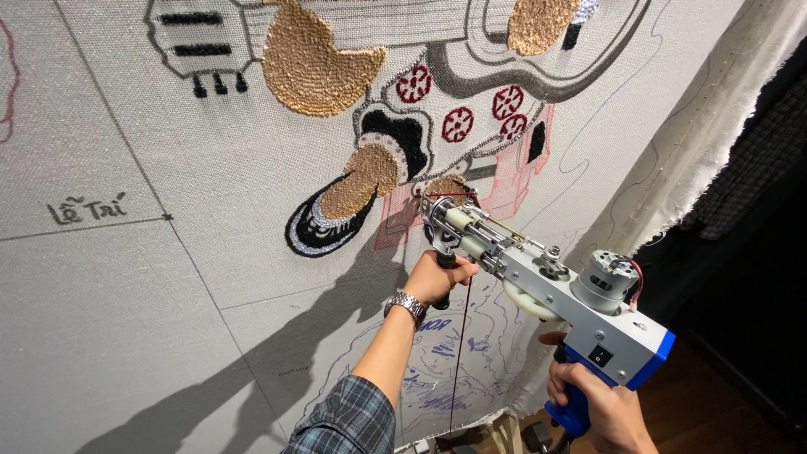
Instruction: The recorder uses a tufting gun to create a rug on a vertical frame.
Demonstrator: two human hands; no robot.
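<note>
I hold a tufting gun (551,290), silver with a blue back end, against a stretched grey cloth (126,319). My left hand (437,276), with a metal watch on the wrist, grips the black front handle under the gun's nose. My right hand (601,408) is closed around the blue rear grip. The gun's tip (427,202) touches the cloth at a pink patch beside a tufted tan, black and white design (353,189). A dark red yarn strand (461,353) hangs down below the gun.
Red flower shapes (458,124) and grey outlines sit higher on the cloth. Blue pen sketches (437,370) cover the lower part. The cloth's frayed white edge (698,134) runs down the right, with a dark room beyond it.
</note>
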